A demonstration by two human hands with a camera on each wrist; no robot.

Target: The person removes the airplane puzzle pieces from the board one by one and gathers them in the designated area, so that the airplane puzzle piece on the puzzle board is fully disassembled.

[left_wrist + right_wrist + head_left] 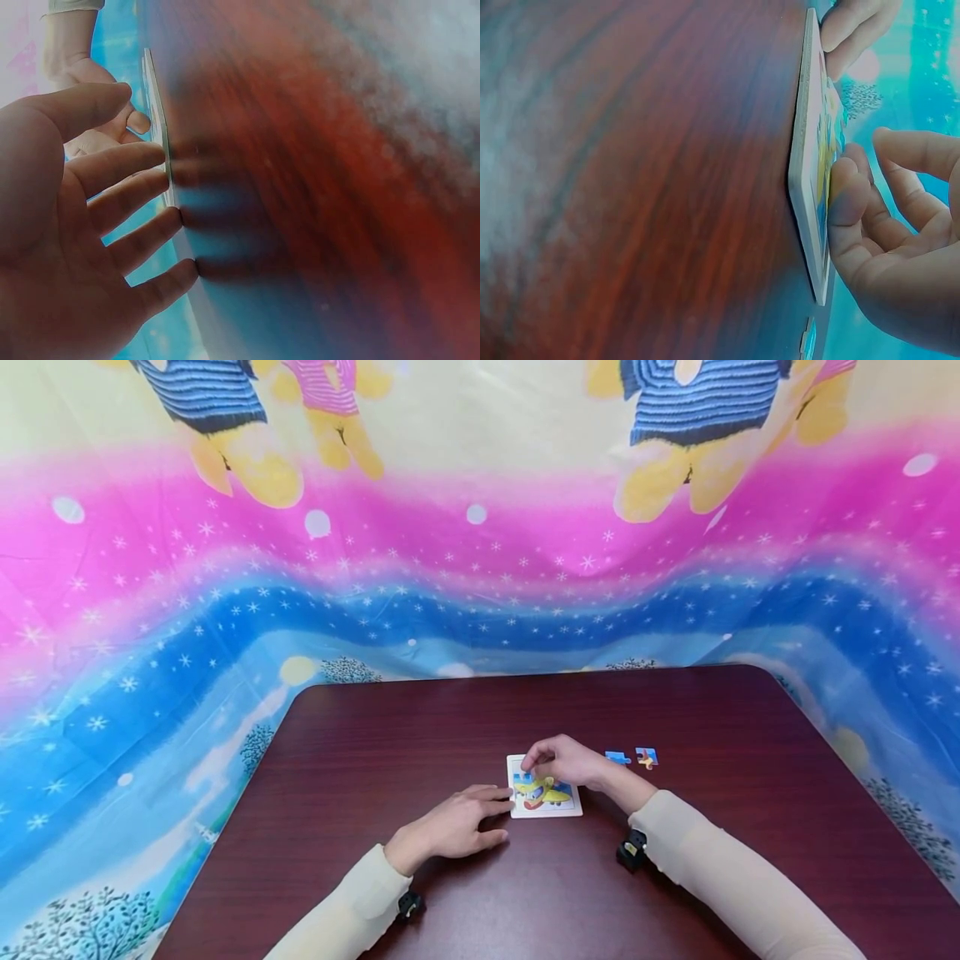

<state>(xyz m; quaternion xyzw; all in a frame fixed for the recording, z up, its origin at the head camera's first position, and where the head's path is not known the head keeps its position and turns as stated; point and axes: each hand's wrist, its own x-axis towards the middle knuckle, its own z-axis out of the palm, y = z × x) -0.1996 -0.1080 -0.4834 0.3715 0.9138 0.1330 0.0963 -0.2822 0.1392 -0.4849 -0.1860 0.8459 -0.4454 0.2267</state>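
Nearest, at eight o'clock of the puzzle board [555, 814] on the surface [405, 727], the left hand [459, 823] lay open, fingertips at the board's edge. The right hand [568, 762] bent its fingers over the board; I couldn't tell whether they pinched anything. Past two o'clock sat two loose pieces [617, 757].

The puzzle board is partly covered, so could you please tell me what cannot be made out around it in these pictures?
Puzzle board, head view: upper right hidden by the right hand.
Whether that hand holds anything, head and right wrist views: its fingers hide this.
Loose piece, right wrist view: cut off by the bottom edge.
Table, left wrist view: blurred.
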